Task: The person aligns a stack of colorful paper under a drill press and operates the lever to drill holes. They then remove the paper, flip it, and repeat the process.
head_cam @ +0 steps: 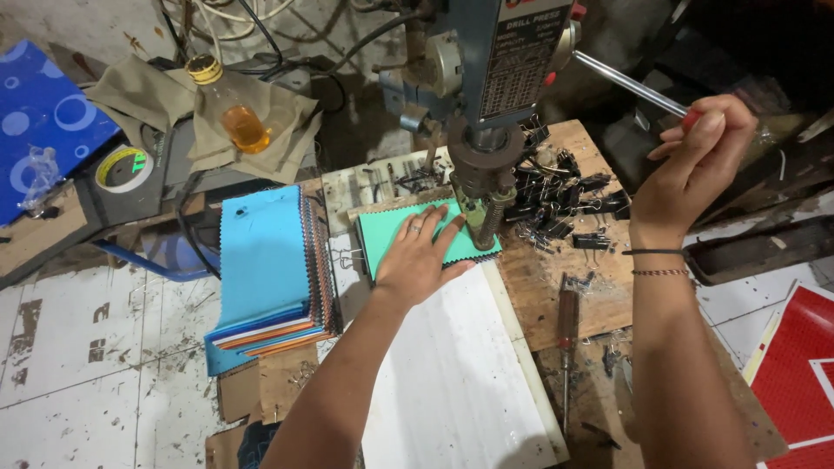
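Pressing flat, fingers spread, the left hand (419, 256) pins a teal swatch stack (391, 234) under the drill (486, 187); at two o'clock, the right hand (695, 161) curls around the feed lever (627, 84).

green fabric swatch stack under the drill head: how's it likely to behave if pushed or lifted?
The green swatch stack is thin cloth sheets with pinked edges, so probably floppy and light. Loose layers may fan or slide unless pinned; the left hand lies flat on it. It looks unlikely to roll or break.
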